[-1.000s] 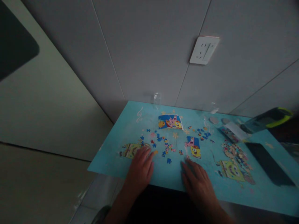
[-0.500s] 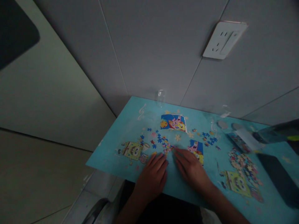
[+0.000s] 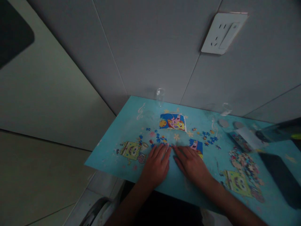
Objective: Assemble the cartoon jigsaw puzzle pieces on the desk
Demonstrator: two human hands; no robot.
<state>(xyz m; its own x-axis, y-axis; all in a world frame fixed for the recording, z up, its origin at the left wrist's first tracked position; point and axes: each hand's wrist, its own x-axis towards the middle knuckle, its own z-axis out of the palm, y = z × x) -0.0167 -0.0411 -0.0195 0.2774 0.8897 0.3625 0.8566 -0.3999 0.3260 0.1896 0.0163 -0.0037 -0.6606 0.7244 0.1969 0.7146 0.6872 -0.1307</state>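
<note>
My left hand (image 3: pixel 156 162) lies flat on the blue tabletop (image 3: pixel 110 157), fingers stretched over loose puzzle pieces (image 3: pixel 160 138). Close beside it, my right hand (image 3: pixel 191 162) also lies flat with fingers out, its fingertips nearly touching the left hand's. Just past the right hand sits a small assembled puzzle patch (image 3: pixel 196 145) in blue and yellow. A larger assembled patch (image 3: pixel 172 121) lies farther back. More blue pieces (image 3: pixel 209 137) are scattered to the right. Neither hand holds anything that I can see.
A heap of mixed pieces (image 3: pixel 243 160) lies at the right. A dark flat object (image 3: pixel 279 177) and a bottle (image 3: pixel 281 133) sit at the far right. Two clear glasses, one left (image 3: pixel 160 95) and one right (image 3: pixel 225 109), stand by the wall. A wall socket (image 3: pixel 223 32) is above.
Both hands have slid forward and together across the table, from apart near the front edge to side by side over the loose pieces in the middle.
</note>
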